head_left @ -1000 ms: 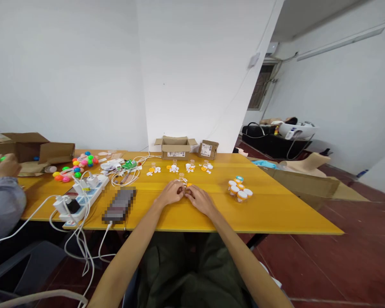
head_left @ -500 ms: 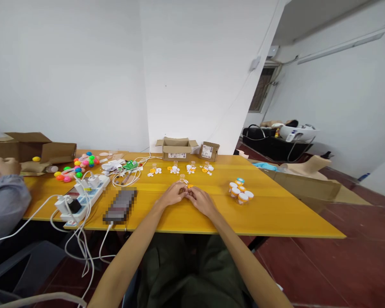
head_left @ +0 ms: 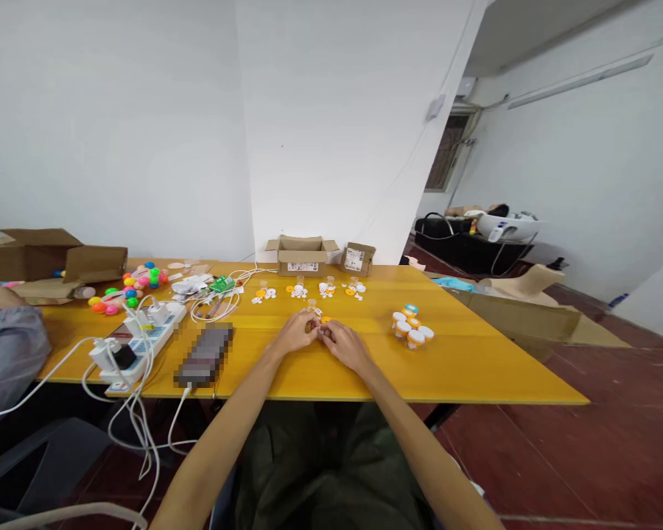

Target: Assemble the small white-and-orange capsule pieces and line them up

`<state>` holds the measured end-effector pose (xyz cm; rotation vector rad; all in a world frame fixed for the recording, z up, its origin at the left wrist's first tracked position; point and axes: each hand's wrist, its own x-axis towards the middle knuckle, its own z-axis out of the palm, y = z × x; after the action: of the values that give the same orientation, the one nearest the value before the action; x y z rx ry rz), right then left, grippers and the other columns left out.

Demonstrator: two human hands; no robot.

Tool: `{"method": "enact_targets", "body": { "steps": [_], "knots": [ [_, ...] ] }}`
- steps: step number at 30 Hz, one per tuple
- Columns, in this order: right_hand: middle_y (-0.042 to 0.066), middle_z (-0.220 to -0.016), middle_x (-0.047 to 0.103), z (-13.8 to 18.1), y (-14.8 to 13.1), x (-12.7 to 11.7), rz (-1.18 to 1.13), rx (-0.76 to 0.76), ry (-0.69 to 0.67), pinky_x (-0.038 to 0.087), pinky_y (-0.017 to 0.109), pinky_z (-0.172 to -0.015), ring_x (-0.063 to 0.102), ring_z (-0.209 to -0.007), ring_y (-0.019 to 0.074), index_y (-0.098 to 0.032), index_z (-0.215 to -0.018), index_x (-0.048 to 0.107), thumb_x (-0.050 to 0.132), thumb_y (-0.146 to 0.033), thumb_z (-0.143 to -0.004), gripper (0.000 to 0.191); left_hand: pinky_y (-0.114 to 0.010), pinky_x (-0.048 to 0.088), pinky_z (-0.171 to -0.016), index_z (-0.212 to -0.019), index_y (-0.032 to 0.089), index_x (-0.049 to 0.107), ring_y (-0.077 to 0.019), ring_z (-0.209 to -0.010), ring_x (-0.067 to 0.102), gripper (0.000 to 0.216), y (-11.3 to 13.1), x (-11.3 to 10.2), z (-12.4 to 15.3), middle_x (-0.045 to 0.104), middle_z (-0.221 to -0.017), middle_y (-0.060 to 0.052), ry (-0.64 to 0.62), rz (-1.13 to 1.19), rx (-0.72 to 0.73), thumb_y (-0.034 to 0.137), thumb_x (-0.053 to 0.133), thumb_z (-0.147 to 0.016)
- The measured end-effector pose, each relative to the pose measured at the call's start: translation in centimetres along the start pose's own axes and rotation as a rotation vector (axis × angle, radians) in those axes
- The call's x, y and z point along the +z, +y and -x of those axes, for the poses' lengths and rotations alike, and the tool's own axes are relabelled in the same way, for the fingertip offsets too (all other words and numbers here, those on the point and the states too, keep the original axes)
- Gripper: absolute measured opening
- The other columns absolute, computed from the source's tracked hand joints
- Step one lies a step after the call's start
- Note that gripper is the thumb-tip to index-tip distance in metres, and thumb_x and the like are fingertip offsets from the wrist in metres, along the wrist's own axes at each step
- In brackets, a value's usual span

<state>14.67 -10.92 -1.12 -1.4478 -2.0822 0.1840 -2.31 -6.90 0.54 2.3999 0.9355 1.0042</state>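
My left hand [head_left: 298,332] and my right hand [head_left: 342,342] meet over the middle of the table, fingertips close together. Both are closed in a pinch; whatever lies between the fingers is too small and hidden to name. Just beyond them are a small clear cup [head_left: 311,304], white pieces with dark marks [head_left: 317,313] and an orange disc [head_left: 325,319], partly covered by my fingers. Farther back stand several similar clear cups [head_left: 330,280], with orange and white pieces [head_left: 327,291] lying around them. A cluster of lidded cups [head_left: 413,328] stands to the right.
On the left lie a phone [head_left: 204,355] on a cable, a power strip [head_left: 144,344] with plugs, and colourful balls [head_left: 113,300]. An open cardboard box [head_left: 300,260] and a smaller box [head_left: 358,258] stand by the wall. A co-worker's sleeve [head_left: 14,342] is at far left.
My hands stay together in nearly the same place, with only slight finger movement. The co-worker's hand at far left has moved lower and leftward. The view has shifted slightly.
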Motion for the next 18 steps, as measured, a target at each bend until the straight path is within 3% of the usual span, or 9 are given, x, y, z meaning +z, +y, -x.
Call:
{"method": "enact_targets", "body": {
  "steps": [7, 18],
  "knots": [
    [0.004, -0.094, 0.071, -0.1, -0.6, -0.2, 0.026, 0.095, 0.026, 0.044, 0.026, -0.076, 0.066, -0.088, 0.0181, -0.023, -0.097, 0.067, 0.056, -0.018, -0.09, 0.014, -0.033, 0.048, -0.085, -0.079, 0.023, 0.064, -0.0198, -0.087, 0.06, 0.013, -0.5, -0.2, -0.2, 0.067, -0.08, -0.002, 0.103, -0.097, -0.034, 0.015, 0.055, -0.083],
    [0.006, -0.102, 0.07, -0.1, -0.3, -0.2, 0.141, 0.08, 0.004, 0.046, 0.027, -0.075, 0.066, -0.092, 0.0198, -0.026, -0.101, 0.071, 0.052, -0.028, -0.095, 0.02, -0.036, 0.042, -0.089, -0.082, 0.023, 0.07, -0.0221, -0.096, 0.056, 0.015, -1.8, 0.2, -0.3, 0.066, -0.087, -0.005, -0.008, -0.28, -0.028, 0.017, 0.058, -0.089]
  ]
}}
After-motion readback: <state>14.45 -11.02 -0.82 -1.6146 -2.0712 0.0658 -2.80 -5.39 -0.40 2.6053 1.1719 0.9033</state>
